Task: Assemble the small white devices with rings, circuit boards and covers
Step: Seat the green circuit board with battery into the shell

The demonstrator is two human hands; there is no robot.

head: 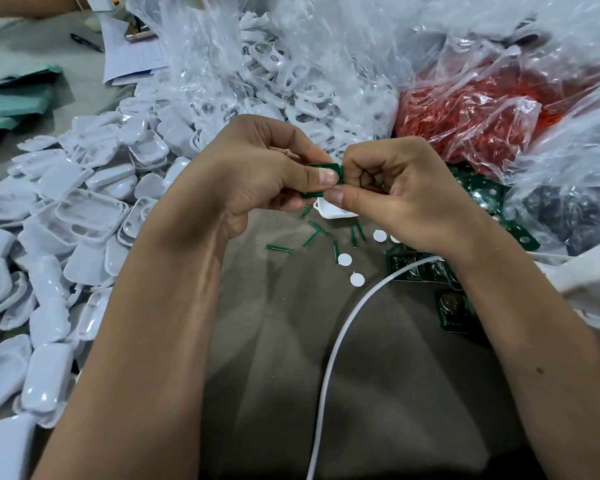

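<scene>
Two hands, left hand (257, 168) and right hand (392, 188), are pinched on one small green rectangular circuit board (321, 180), held above a white plastic shell (333, 211), probably so an edge strip can be snapped off, judging by the green slivers (312, 237) strewn below. A grey cloth-covered bench (378, 375) is crowded with heaped white plastic covers (66, 237), clear bags and a bag of red rings (465, 116).

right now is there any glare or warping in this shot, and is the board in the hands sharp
Head view: the clear plastic bags glare white under the overhead light; the wide lens bends the edges, so the white covers at left look stretched; the green circuit board, pinched by left hand and right hand, is mostly hidden and slightly soft.
</scene>
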